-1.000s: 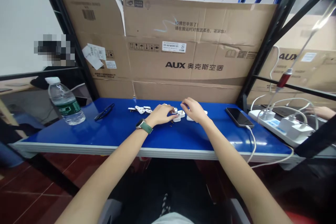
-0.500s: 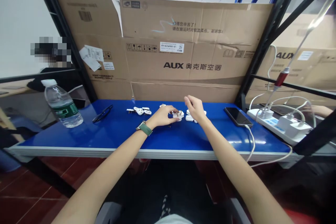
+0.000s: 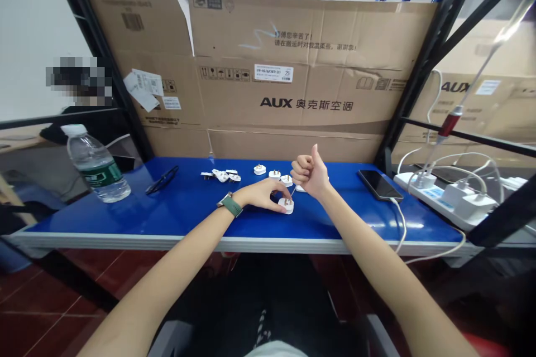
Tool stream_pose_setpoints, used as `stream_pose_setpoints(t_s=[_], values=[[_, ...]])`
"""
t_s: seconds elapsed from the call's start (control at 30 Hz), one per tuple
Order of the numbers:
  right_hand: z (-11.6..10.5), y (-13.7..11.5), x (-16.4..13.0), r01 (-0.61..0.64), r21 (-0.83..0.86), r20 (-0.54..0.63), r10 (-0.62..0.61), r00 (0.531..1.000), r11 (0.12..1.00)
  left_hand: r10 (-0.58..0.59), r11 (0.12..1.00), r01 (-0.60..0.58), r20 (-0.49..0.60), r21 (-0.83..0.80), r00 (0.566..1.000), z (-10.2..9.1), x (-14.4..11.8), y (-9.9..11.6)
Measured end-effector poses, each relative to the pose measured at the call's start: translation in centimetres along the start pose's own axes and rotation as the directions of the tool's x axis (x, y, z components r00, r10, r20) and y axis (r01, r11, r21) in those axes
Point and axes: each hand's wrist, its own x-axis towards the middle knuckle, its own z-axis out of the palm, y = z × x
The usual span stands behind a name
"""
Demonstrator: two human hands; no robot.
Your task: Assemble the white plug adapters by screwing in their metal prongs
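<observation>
My left hand [image 3: 268,195], with a green watch band [image 3: 230,204] at its wrist, pinches a white plug [image 3: 287,207] low on the blue table, prongs facing up. My right hand [image 3: 310,172] is closed in a fist just right of it, thumb raised. From that fist a thin shaft [image 3: 293,192], looking like a screwdriver's, slants down toward the plug; its handle is hidden by the fingers. Behind my hands stand more white plugs, one of them a plug [image 3: 259,169] at the back. White parts under my right hand are partly covered.
White plug pieces [image 3: 221,176] lie in a group to the left, near black glasses [image 3: 163,180] and a water bottle [image 3: 98,167]. At right are a phone [image 3: 380,186] on a cable and a loaded power strip [image 3: 444,201]. A cardboard sheet [image 3: 234,111] stands behind the table.
My left hand has brought a plug nearer the table's front edge. My right hand has turned its thumb upward, and the thin shaft now shows beside the plug.
</observation>
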Motion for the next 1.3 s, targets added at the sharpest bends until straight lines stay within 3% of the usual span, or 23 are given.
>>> stream_pose_setpoints(t_s=[0.2,0.4,1.07,1.3], values=[[0.8,1.1,0.1,-0.073,-0.132,0.039,0.079,0.996,0.989,0.003,1.000,-0.003,-0.001,-0.012,1.000,0.1,0.0,-0.2],[1.1,1.6,0.1,-0.031,-0.175,-0.009,0.030,1.000,0.984,0.011,1.000,-0.011,-0.006,-0.025,1.000,0.1,0.0,-0.3],[1.4,2.2,0.1,-0.003,-0.265,0.097,0.030,0.995,0.964,-0.004,0.998,0.003,-0.012,-0.056,1.000,0.5,0.0,-0.9],[1.5,2.5,-0.2,-0.036,-0.168,0.144,0.060,0.988,0.985,0.006,0.997,-0.009,-0.032,-0.079,0.999,0.8,0.0,-1.5]])
